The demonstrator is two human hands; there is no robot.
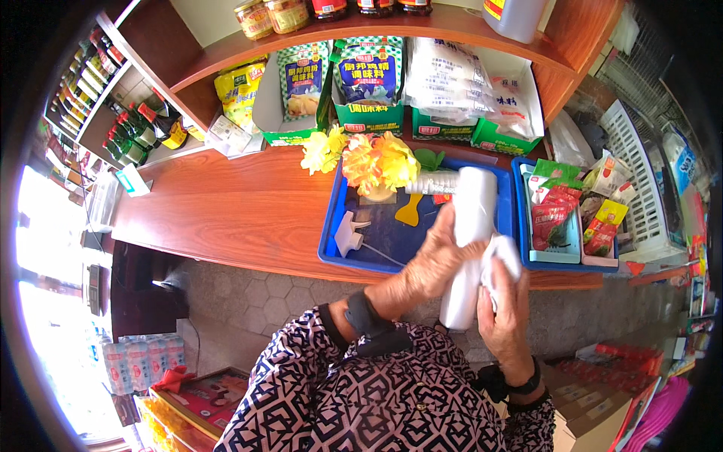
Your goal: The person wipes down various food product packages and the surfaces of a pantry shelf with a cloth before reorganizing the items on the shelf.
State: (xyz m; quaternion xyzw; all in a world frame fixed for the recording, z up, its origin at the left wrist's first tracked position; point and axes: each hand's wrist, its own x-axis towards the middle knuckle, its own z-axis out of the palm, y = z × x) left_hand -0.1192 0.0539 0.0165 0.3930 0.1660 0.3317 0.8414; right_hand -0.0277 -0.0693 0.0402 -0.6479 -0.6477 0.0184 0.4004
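Note:
My left hand (438, 263) grips a long white cylinder (474, 203) around its middle. The cylinder is tilted above the front edge of a blue plastic tray (326, 243), and its kind cannot be told. A crumpled white cloth or tissue (504, 253) is pinched in my right hand (502, 311) and lies against the cylinder's right side. Inside the tray are a white spray-bottle trigger head (345, 234) with its dip tube, a yellow scraper-shaped piece (409, 210) and a ribbed clear stack (432, 182) lying sideways. Yellow and orange artificial flowers (373, 164) stand at its back left.
A wooden counter (226, 198) carries the tray. To the right, a second blue tray (519, 254) holds small food packets (551, 220). Seasoning boxes (370, 113) line the back under a shelf (361, 31) of jars. A white perforated basket (638, 175) stands far right.

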